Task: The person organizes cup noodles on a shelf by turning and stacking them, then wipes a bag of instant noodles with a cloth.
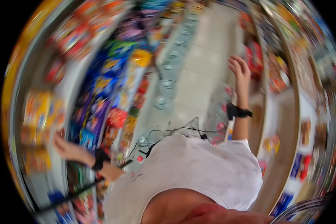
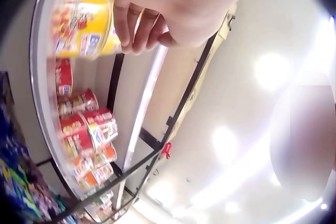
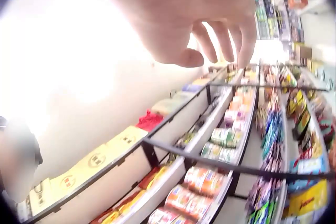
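The left hand point(image 1: 65, 147) is stretched out to the shelves on the left point(image 1: 69, 86), low down, where yellow packs point(image 1: 39, 112) are stacked. In the left wrist view its fingers point(image 2: 137, 24) are seen curled just beside a yellow can point(image 2: 84, 24). Whether the can is gripped or only touched cannot be told. Red cans point(image 2: 86, 129) are lined up on the shelf next to it.

The right hand point(image 1: 239, 71) is raised towards the shelves on the right point(image 1: 293, 93), near some red packs point(image 1: 254, 58). Nothing is held in it, and its fingers point(image 3: 231, 40) hang loosely bent and narrow.

A black band point(image 1: 237, 111) is worn on the right wrist. The pale aisle floor point(image 1: 201, 71) is seen between the two rows of shelves. The head view is heavily blurred.
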Motion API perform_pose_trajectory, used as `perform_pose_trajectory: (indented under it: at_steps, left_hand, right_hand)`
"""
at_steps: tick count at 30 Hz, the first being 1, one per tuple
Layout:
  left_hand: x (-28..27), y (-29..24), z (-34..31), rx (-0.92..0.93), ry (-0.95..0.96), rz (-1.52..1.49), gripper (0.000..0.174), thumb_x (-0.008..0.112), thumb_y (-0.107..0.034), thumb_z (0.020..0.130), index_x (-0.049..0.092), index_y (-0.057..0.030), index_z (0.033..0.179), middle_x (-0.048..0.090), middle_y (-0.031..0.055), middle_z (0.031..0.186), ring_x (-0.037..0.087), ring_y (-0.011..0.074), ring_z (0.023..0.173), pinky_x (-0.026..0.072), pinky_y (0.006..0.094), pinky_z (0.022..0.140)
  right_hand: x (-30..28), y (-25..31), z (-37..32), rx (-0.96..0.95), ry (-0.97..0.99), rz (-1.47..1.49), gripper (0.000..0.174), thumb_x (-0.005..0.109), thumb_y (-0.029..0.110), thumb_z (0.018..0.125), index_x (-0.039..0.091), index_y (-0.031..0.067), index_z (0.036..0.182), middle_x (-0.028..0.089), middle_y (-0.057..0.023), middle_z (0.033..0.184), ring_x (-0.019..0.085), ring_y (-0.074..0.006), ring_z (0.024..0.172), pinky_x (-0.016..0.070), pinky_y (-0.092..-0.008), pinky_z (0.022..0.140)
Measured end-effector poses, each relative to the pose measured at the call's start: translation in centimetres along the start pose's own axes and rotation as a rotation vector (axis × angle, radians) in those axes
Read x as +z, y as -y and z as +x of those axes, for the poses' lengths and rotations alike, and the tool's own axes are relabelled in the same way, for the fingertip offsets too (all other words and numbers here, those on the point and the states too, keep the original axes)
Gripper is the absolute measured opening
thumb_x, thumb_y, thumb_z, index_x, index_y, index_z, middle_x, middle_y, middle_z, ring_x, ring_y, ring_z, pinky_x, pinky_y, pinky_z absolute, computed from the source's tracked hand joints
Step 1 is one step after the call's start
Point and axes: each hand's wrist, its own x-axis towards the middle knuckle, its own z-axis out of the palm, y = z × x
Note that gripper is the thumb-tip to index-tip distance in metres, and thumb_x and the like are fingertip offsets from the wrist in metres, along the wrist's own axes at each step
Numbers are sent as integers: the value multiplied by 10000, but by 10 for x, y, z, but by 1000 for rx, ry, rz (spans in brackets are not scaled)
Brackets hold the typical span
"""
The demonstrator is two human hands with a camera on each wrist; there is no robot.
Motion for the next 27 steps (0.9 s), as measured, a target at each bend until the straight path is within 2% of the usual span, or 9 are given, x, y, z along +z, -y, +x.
perform_pose_trajectory:
  at_steps: [6,9,12,13,16,18,21,24,27]
  left_hand:
    - [116,-33,-83,-270,399,-228,330,530,-240,1059,651,44,1176,673,127,1046,657,217,964,575,345,860]
    - [182,-79,-128,-276,560,-264,322,531,-236,1058,650,44,1164,673,124,1034,654,213,946,573,338,874]
    - [234,-107,-163,-212,761,-301,317,519,-253,1065,650,22,1150,668,114,1030,642,205,944,567,348,914]
    - [246,-116,-175,-203,803,-310,318,514,-257,1067,649,18,1152,665,111,1028,639,207,944,566,354,928]
    - [278,-134,-208,-196,910,-350,323,500,-268,1070,646,7,1159,657,102,1023,630,212,946,561,370,967]
    - [293,-141,-223,-213,990,-363,327,492,-273,1072,642,2,1168,652,99,1019,625,217,947,556,378,990]
    - [308,-152,-245,-208,1033,-382,303,506,-250,1068,653,7,1135,652,93,973,633,206,919,571,369,950]
    - [319,-155,-254,-152,1054,-370,279,527,-229,1060,668,6,1115,654,85,938,642,187,885,588,359,891]
    - [320,-156,-257,-157,1058,-401,280,535,-232,1057,673,8,1099,666,87,932,647,178,870,580,345,853]
  right_hand:
    - [-210,-40,-25,-10,-538,-161,230,586,149,1002,650,-20,1145,685,-101,1148,670,-185,1057,560,-329,901]
    - [-287,-67,-59,99,-757,-266,238,624,134,954,651,-18,1135,685,-128,1119,671,-231,1024,541,-355,893]
    - [-355,-97,-105,29,-1048,-876,270,652,133,899,648,-6,1130,671,-168,1101,642,-303,1035,502,-404,925]
    - [-377,-105,-126,17,-1112,-1006,440,702,165,841,578,-22,1220,614,-240,1168,571,-368,1117,433,-442,1010]
    - [-415,-104,-184,262,-1417,-1159,665,747,196,806,455,-68,1342,542,-272,1277,509,-387,1199,375,-450,1072]
    - [-438,-123,-227,168,-1663,-1351,870,815,242,772,341,-120,1405,486,-270,1339,448,-383,1273,322,-456,1114]
    - [-463,-150,-285,230,-1787,-1158,876,842,303,791,375,-127,1394,563,-202,1271,529,-328,1214,400,-442,1057]
    - [-482,-174,-324,276,-1742,-152,814,830,363,830,434,-78,1387,651,-111,1106,635,-240,1018,512,-376,893]
    - [-489,-189,-327,188,-1749,81,598,787,376,878,531,63,1318,659,-13,903,618,-136,734,528,-305,679]
